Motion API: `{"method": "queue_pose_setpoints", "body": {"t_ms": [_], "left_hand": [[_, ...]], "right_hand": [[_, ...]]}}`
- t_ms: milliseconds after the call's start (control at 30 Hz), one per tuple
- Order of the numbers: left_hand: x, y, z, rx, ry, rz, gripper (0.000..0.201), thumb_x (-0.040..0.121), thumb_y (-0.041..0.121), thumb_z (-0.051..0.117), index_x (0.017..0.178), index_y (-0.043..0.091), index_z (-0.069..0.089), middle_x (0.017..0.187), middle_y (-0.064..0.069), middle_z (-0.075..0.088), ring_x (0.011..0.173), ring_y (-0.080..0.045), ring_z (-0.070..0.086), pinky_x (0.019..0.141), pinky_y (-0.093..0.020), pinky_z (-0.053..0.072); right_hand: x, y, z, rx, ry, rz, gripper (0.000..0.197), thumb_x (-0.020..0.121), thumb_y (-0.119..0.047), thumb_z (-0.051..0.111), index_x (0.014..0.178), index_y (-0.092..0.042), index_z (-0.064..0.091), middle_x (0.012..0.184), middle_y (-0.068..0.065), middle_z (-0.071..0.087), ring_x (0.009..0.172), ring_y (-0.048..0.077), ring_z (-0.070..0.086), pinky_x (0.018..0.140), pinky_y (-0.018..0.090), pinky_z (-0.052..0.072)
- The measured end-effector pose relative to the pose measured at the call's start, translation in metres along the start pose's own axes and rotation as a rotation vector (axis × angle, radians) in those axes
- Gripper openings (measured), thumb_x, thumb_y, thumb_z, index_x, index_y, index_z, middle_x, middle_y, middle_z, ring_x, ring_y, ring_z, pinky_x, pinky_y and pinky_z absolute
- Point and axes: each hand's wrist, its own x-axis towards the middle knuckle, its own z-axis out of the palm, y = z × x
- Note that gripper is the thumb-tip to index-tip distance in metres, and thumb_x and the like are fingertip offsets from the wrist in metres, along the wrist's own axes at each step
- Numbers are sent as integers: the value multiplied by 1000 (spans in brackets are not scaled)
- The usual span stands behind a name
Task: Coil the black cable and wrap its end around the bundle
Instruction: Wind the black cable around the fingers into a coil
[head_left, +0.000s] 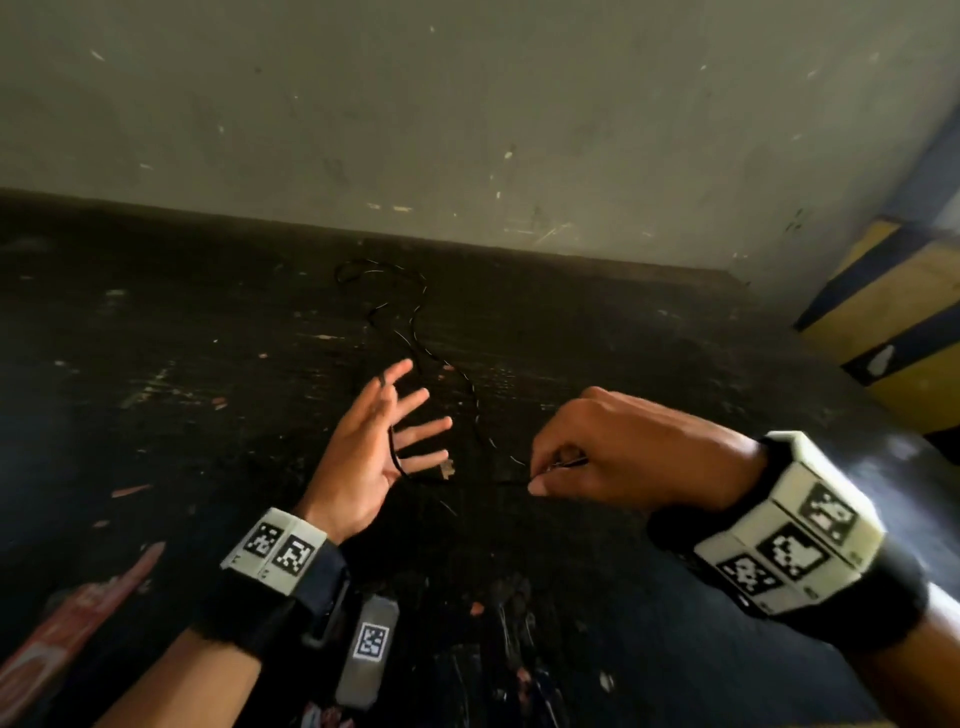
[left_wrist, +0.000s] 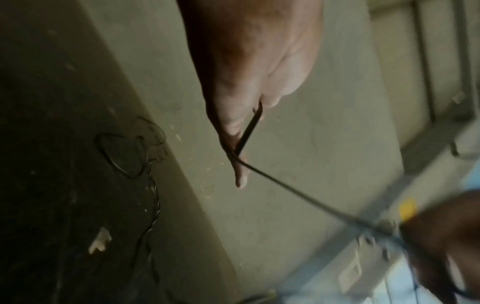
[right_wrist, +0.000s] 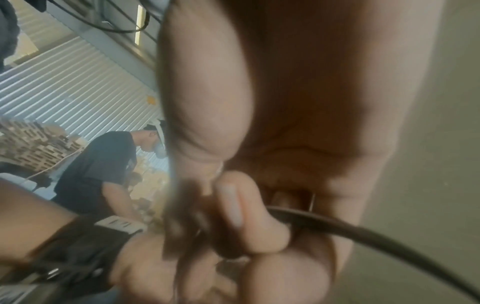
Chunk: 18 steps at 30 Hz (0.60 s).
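Cable (head_left: 415, 332) lies loose on the bench (head_left: 156, 322); left hand (head_left: 374, 447) spread as former, right hand (head_left: 613, 452) pinching should lay even loops.

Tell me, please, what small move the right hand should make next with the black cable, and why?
Probably carry the pinched stretch around the left hand for another loop. The right hand pinches the black cable, one strand already crosses the left hand's spread fingers, and most cable lies loose on the floor.

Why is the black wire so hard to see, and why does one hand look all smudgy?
Head view: the thin black cable lies on a dark, dim floor, so it blends in. Left wrist view: the right hand is blurred. Right wrist view: the right hand's fingers sit too close, out of focus.
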Motion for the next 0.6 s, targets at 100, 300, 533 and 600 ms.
{"method": "queue_pose_setpoints", "body": {"t_ms": [100, 300, 533, 600], "left_hand": [[4, 12, -16, -218, 52, -7, 35, 98, 34, 38, 131, 31, 48, 144, -22, 41, 108, -38, 65, 80, -54, 57], [-1, 12, -21, -31, 97, 4, 35, 98, 35, 39, 132, 36, 46, 152, -17, 31, 115, -35, 59, 79, -49, 58], [-27, -17, -1, 365, -124, -97, 37, 89, 45, 41, 124, 56, 45, 155, -4, 30, 116, -22, 60, 76, -51, 59], [-37, -18, 8, 371, -241, -142, 40, 88, 47, 41, 127, 54, 43, 152, 0, 35, 113, -23, 63, 74, -52, 59]], "right_hand": [[4, -4, 16, 26, -129, -48, 19, 88, -36, 59, 97, -24, 70, 94, -8, 69, 81, 6, 62, 77, 31, 52], [18, -10, 39, 101, -163, -93, 20, 89, -34, 57, 103, -24, 67, 103, -7, 68, 90, 6, 62, 84, 32, 52], [24, -22, -2, 38, 73, -171, 11, 84, -32, 63, 91, -25, 68, 88, -7, 69, 79, 8, 63, 73, 39, 54], [28, -16, -22, 16, 130, -140, 14, 80, -37, 67, 85, -24, 69, 77, -11, 64, 71, 3, 61, 68, 34, 54]]}}
